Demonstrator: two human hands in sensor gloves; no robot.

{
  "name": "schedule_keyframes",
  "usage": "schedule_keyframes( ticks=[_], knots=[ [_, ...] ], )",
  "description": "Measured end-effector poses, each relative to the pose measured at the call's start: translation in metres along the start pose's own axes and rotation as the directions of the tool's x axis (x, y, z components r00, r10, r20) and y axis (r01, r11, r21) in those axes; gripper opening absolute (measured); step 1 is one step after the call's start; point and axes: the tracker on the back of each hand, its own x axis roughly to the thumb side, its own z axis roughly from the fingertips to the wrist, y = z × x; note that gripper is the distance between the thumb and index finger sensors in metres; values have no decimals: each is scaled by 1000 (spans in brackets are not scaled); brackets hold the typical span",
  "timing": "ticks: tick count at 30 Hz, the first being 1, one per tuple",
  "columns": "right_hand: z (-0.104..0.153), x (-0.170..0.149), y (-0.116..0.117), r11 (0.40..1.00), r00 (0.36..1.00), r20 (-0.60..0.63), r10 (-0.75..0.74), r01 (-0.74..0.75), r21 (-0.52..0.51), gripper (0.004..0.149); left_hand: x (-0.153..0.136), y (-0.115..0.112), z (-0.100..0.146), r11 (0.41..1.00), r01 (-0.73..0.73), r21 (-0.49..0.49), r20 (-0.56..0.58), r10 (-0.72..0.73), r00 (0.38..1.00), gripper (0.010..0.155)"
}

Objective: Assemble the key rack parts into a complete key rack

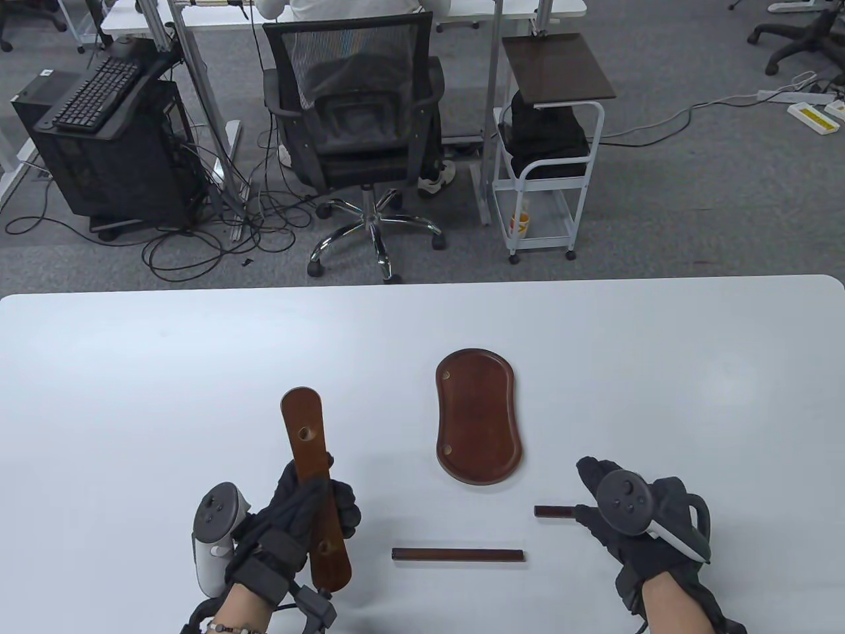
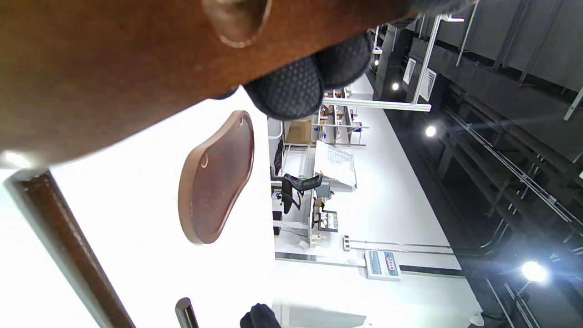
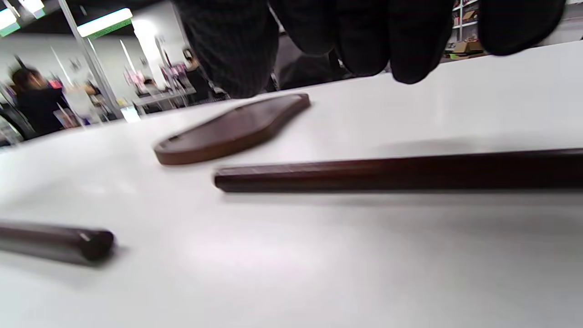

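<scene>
My left hand [image 1: 323, 508] grips a long brown wooden board [image 1: 310, 462] with two round holes and holds it above the table, pointing away from me. The left wrist view shows the board [image 2: 114, 68] close up with my fingertips [image 2: 291, 91] wrapped around its edge. An oval wooden base tray [image 1: 478, 417] lies flat at mid table. One dark rod [image 1: 459, 555] lies in front of me. A second dark rod [image 1: 553, 512] lies partly under my right hand [image 1: 594, 515]. In the right wrist view my fingers [image 3: 364, 41] hang open just above that rod [image 3: 396, 175], not touching it.
The white table [image 1: 132, 396] ends at a far edge beyond the tray. Past it stand an office chair [image 1: 360, 125], a white cart [image 1: 548, 165] and a computer tower [image 1: 105, 152] on the floor.
</scene>
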Motion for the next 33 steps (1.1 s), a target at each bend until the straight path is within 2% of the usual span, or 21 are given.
schedule_keyframes(
  ticks=[3, 8, 16, 26, 33],
  knots=[
    [-2, -4, 5, 995, 996, -53, 73, -69, 73, 70, 1, 0, 0, 1000, 15, 1, -3, -15, 1000, 60],
    [-6, -15, 16, 985, 988, -136, 78, -56, 162, 68, 4, -1, 0, 996, 85, 8, -9, -85, 996, 62],
    [-10, -27, 28, 972, 978, -189, 88, -43, 231, 69, 4, -2, 0, 995, 104, 6, -16, -103, 995, 62],
    [-11, -27, 33, 986, 973, -218, 82, -48, 159, 57, 3, -4, 0, 992, 126, 7, -32, -125, 992, 61],
    [-11, -16, 37, 983, 973, -168, 156, -136, 125, 47, 2, -6, 0, 992, 130, -5, -40, -130, 991, 61]
  ],
)
